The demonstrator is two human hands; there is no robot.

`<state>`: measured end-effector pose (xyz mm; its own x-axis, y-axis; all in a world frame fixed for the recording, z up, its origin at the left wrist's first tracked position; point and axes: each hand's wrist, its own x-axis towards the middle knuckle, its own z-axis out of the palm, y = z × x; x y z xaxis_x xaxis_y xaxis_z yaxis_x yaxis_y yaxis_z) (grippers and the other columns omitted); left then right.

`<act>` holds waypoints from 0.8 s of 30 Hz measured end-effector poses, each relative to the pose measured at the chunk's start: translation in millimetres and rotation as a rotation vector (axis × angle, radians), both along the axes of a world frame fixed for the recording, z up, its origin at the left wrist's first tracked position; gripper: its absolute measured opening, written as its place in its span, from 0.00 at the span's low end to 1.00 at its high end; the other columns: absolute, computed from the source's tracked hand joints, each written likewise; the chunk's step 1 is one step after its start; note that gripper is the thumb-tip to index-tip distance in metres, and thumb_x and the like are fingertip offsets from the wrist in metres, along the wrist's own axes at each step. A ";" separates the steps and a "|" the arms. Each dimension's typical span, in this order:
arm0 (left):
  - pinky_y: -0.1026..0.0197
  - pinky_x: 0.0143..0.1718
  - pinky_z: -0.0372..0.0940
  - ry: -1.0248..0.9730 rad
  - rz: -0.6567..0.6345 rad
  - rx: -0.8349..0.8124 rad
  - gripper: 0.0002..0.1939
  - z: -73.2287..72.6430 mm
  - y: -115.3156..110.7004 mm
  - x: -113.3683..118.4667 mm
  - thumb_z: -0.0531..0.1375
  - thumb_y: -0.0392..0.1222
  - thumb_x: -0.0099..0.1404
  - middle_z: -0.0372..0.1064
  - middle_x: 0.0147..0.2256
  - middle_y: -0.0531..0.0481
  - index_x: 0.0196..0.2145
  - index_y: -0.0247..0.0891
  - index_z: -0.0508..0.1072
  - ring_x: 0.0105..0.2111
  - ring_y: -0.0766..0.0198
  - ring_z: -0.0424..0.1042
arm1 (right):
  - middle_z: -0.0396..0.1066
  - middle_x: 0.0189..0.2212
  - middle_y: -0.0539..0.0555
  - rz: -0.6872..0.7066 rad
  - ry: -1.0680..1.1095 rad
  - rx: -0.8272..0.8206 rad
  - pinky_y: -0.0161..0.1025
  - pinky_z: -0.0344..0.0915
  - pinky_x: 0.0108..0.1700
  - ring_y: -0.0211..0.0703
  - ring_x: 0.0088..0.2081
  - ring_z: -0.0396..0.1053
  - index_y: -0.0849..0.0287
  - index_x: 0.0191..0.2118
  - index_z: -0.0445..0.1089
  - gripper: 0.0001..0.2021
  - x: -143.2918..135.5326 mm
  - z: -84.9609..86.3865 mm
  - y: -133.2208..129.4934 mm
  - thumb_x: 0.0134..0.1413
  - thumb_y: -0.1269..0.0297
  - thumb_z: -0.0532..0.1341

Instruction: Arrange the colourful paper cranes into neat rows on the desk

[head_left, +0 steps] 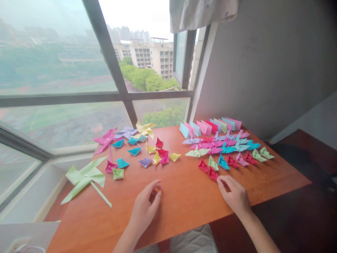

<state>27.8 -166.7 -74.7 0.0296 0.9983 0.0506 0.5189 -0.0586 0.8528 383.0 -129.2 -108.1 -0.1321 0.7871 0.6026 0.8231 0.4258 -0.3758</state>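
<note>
My right hand [234,195] pinches the edge of a red paper boat [212,174] low over the wooden table [184,200]. Just behind that boat are another red boat [202,165] and a pale green boat [213,163]. A row of folded boats runs on to the right, ending in a light green boat [266,153]. My left hand [147,202] is at the table's front middle, fingers loosely curled and apart, holding nothing. Beyond it lies a loose cluster of boats, among them a purple boat [145,162], a magenta boat [164,159] and a yellow boat [174,156].
Left on the table lies a green paper pinwheel [85,176]; pink [107,139], purple [126,132] and yellow pinwheels [144,129] lie farther back. Rows of paper cranes [197,151] and standing folded papers [207,127] fill the right rear. A window [155,92] borders the table.
</note>
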 end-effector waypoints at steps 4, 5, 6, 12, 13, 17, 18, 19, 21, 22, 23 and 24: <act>0.61 0.34 0.68 0.008 -0.010 0.007 0.17 -1.2 0.3 -0.8 0.53 0.43 0.68 0.74 0.40 0.45 0.52 0.37 0.68 0.29 0.63 0.71 | 0.75 0.32 0.54 0.003 -0.018 0.005 0.35 0.69 0.40 0.40 0.33 0.74 0.57 0.39 0.72 0.06 -2.4 -0.8 1.7 0.63 0.67 0.58; 0.60 0.34 0.68 0.007 -0.008 0.014 0.16 -1.7 0.6 -1.0 0.53 0.43 0.68 0.74 0.40 0.45 0.52 0.37 0.69 0.29 0.63 0.71 | 0.75 0.32 0.54 0.005 -0.024 0.011 0.35 0.69 0.40 0.40 0.33 0.74 0.57 0.39 0.72 0.06 -2.9 -1.2 2.1 0.63 0.67 0.57; 0.60 0.34 0.68 0.005 -0.003 0.022 0.16 -2.2 0.9 -1.2 0.53 0.44 0.68 0.74 0.40 0.45 0.51 0.37 0.69 0.29 0.63 0.71 | 0.75 0.32 0.54 0.005 -0.030 0.019 0.35 0.69 0.40 0.40 0.33 0.74 0.57 0.39 0.72 0.06 -3.1 -1.8 2.4 0.63 0.67 0.57; 0.60 0.34 0.70 0.008 0.029 0.050 0.15 -3.7 0.7 -1.6 0.54 0.45 0.68 0.75 0.39 0.44 0.49 0.38 0.71 0.30 0.61 0.73 | 0.75 0.34 0.54 -0.011 -0.038 0.069 0.35 0.69 0.41 0.41 0.34 0.75 0.57 0.40 0.72 0.05 -2.9 -5.7 3.6 0.63 0.68 0.58; 0.60 0.34 0.70 0.013 0.028 0.053 0.15 -3.7 0.5 -1.7 0.54 0.45 0.68 0.76 0.39 0.44 0.49 0.38 0.71 0.30 0.61 0.73 | 0.75 0.34 0.54 -0.008 -0.034 0.074 0.35 0.69 0.41 0.41 0.34 0.75 0.57 0.40 0.72 0.05 -2.9 -6.2 3.8 0.63 0.68 0.58; 0.59 0.35 0.71 0.029 0.027 0.072 0.15 -3.6 0.4 -1.5 0.54 0.44 0.68 0.76 0.39 0.44 0.49 0.38 0.72 0.30 0.61 0.74 | 0.75 0.34 0.54 0.005 -0.032 0.079 0.35 0.69 0.41 0.40 0.34 0.74 0.58 0.40 0.71 0.04 -3.3 -7.1 4.0 0.62 0.69 0.59; 0.59 0.35 0.71 0.032 0.027 0.074 0.15 -3.7 0.4 -1.4 0.54 0.44 0.68 0.76 0.39 0.44 0.49 0.38 0.72 0.30 0.61 0.74 | 0.75 0.34 0.54 0.006 -0.034 0.082 0.35 0.69 0.41 0.40 0.34 0.74 0.58 0.40 0.71 0.04 -3.3 -7.1 4.0 0.62 0.69 0.59; 0.59 0.35 0.71 0.035 0.028 0.075 0.15 -3.7 0.5 -1.2 0.54 0.44 0.68 0.76 0.39 0.44 0.49 0.38 0.72 0.30 0.61 0.74 | 0.75 0.34 0.54 0.007 -0.035 0.087 0.35 0.69 0.42 0.40 0.34 0.74 0.58 0.40 0.71 0.04 -3.3 -7.1 4.0 0.62 0.69 0.59; 0.59 0.35 0.71 0.040 0.027 0.074 0.15 -3.8 0.7 -0.8 0.54 0.45 0.68 0.76 0.39 0.44 0.49 0.38 0.72 0.30 0.61 0.74 | 0.75 0.34 0.54 0.007 -0.037 0.095 0.35 0.69 0.42 0.40 0.35 0.75 0.58 0.40 0.72 0.04 -3.1 -7.1 4.2 0.62 0.70 0.59; 0.59 0.35 0.71 0.042 0.027 0.073 0.15 -3.9 0.8 -0.7 0.54 0.45 0.68 0.76 0.39 0.44 0.49 0.38 0.72 0.30 0.61 0.74 | 0.76 0.34 0.54 0.006 -0.037 0.099 0.35 0.69 0.42 0.40 0.35 0.75 0.58 0.40 0.72 0.04 -3.0 -7.0 4.3 0.62 0.69 0.59; 0.59 0.35 0.71 0.043 0.028 0.072 0.16 -3.8 0.9 -0.5 0.54 0.45 0.68 0.76 0.39 0.44 0.49 0.38 0.72 0.30 0.60 0.74 | 0.76 0.34 0.54 0.003 -0.035 0.102 0.35 0.69 0.42 0.40 0.34 0.75 0.58 0.40 0.72 0.04 -3.0 -6.8 4.4 0.62 0.69 0.59; 0.59 0.34 0.71 0.044 0.031 0.073 0.16 -3.6 0.9 -0.2 0.54 0.46 0.68 0.77 0.39 0.44 0.49 0.38 0.73 0.30 0.60 0.75 | 0.76 0.34 0.54 0.001 -0.035 0.105 0.35 0.69 0.42 0.40 0.34 0.75 0.58 0.40 0.72 0.05 -3.0 -6.6 4.5 0.62 0.69 0.59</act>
